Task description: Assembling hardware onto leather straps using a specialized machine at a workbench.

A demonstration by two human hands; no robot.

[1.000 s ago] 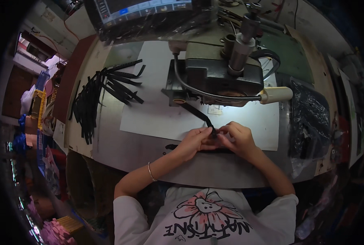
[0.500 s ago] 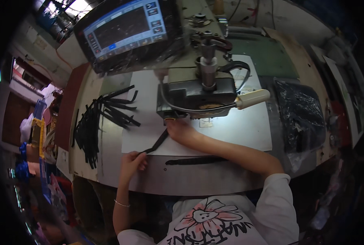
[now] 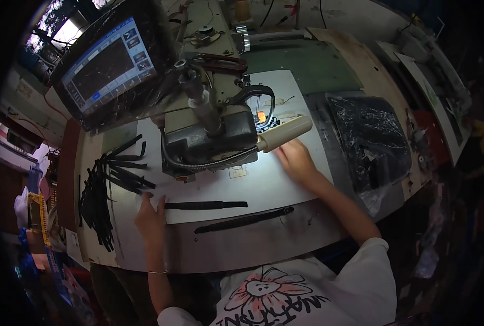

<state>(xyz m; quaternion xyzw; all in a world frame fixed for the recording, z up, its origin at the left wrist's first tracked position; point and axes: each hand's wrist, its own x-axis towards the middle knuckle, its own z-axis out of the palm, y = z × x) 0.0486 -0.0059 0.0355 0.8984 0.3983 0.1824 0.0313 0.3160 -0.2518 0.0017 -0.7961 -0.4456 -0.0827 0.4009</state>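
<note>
My left hand (image 3: 150,217) is at the left edge of the white sheet, closed on the near end of a black strap (image 3: 206,205). The strap stretches right from my fingers, low over the sheet. Its thicker middle narrows toward the free end. A second black strap (image 3: 244,220) lies in front of it on the grey table. My right hand (image 3: 299,162) reaches beside the cream-handled lamp (image 3: 288,134) of the sewing machine (image 3: 212,138). Its fingertips are hidden by the lamp. Small dark pieces (image 3: 269,124) lie in the light just beyond.
A heap of black straps (image 3: 96,201) lies at the left, next to my left hand. The machine's screen (image 3: 109,62) stands at the back left. At the right is a black plastic-wrapped bundle (image 3: 369,141). The white sheet (image 3: 285,187) covers the middle of the table.
My right hand has left the strap under the machine head and moved right, to beside the lamp. The strap has come away from the machine and now lies level. The view has shifted.
</note>
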